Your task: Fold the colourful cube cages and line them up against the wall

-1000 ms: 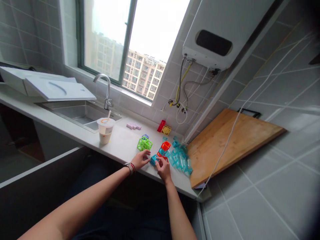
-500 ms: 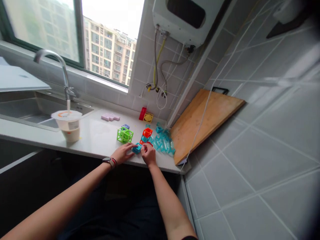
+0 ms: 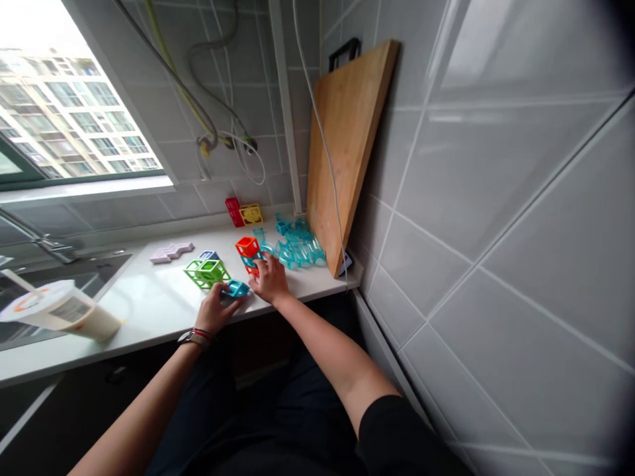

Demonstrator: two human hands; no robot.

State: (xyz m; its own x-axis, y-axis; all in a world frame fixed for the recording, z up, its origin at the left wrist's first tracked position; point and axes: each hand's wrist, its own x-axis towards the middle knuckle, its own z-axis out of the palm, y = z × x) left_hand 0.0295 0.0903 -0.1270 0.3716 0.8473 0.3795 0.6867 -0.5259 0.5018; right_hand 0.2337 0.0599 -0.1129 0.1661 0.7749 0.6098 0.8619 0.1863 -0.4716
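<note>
Left hand point(image 3: 214, 313) grip closed on a small blue frame piece point(image 3: 236, 288), held right at the worktop point(image 3: 149, 311) front edge. Right hand point(image 3: 270, 277) sits just beside it, fingers at the base of the orange cube point(image 3: 247, 246) stack; can't tell if that grip is closed on anything. Green cube frames point(image 3: 207, 272) just left of the hands, touching a darker blue cube point(image 3: 208, 255) behind. Pile of clear teal pieces point(image 3: 297, 246) to the right, against a wooden cutting board point(image 3: 342, 145) leaning on the tiled wall. Red block point(image 3: 233, 211) and yellow block point(image 3: 251, 214) at the back wall. Lilac piece point(image 3: 171, 252) further left. Lidded cup point(image 3: 54, 311) well apart, near the sink.
</note>
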